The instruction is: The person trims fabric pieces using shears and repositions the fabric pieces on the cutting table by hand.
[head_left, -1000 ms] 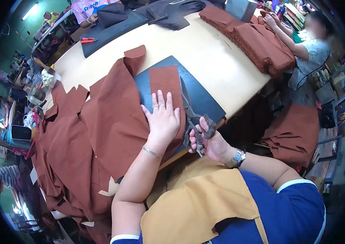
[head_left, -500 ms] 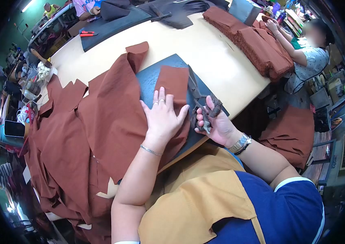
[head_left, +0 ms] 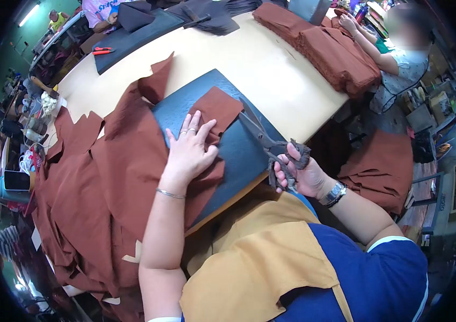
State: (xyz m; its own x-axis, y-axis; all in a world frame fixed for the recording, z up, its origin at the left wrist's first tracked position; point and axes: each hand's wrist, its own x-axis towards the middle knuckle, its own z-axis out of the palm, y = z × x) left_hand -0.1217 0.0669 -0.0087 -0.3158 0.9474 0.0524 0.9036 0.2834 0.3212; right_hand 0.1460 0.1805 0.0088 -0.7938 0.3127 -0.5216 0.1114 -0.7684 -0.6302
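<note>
My left hand (head_left: 190, 147) lies with its fingers spread on reddish-brown fabric (head_left: 131, 155), pressing it against a dark blue board (head_left: 233, 161). The fabric's upper flap (head_left: 220, 107) rests on the board beyond my fingertips. In my right hand (head_left: 300, 174) are large dark scissors (head_left: 264, 138) with cloth-wrapped handles. Their blades point up and left, the tips beside the right corner of the flap. More of the same fabric spreads left, in folds.
Stacked brown fabric (head_left: 319, 48) lies at the table's far right, beside a co-worker whose hands (head_left: 349, 24) hold brown cloth. Red-handled snips (head_left: 102, 51) rest on dark material at the back left. A white container (head_left: 59, 104) stands at the left edge.
The fabric flap has turned clockwise and shifted left with my left hand, baring more of the board. My right hand and the scissors have moved slightly right and down.
</note>
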